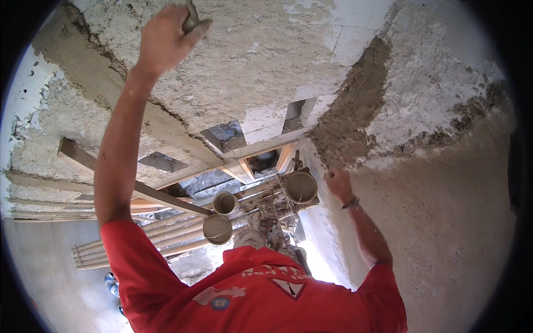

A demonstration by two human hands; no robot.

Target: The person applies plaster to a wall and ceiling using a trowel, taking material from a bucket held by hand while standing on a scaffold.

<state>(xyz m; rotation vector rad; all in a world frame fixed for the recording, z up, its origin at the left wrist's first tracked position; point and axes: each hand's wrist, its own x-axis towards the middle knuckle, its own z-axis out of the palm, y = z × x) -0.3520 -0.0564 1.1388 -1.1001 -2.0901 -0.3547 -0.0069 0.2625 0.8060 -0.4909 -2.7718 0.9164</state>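
My left hand (164,41) is raised high on the left, in front of the rough, partly plastered wall (255,66). Its fingers curl round a short grey-brown piece, perhaps a mortar-coated handle (191,15); the rest is cut off by the upper edge. Lower and to the right, my right hand (340,186) is closed near the corner, beside the smoother right wall (438,222). What it holds, if anything, is hidden. A dark band (351,203) circles that wrist. Darker, damp-looking mortar (355,105) runs down the corner between the walls.
Below me, a platform of poles (177,236) carries a round bucket of grey mix (300,187), another bucket (217,228) and an open pail (226,203). A long wooden batten (150,191) slants beside my left arm. Recesses (225,136) open in the wall.
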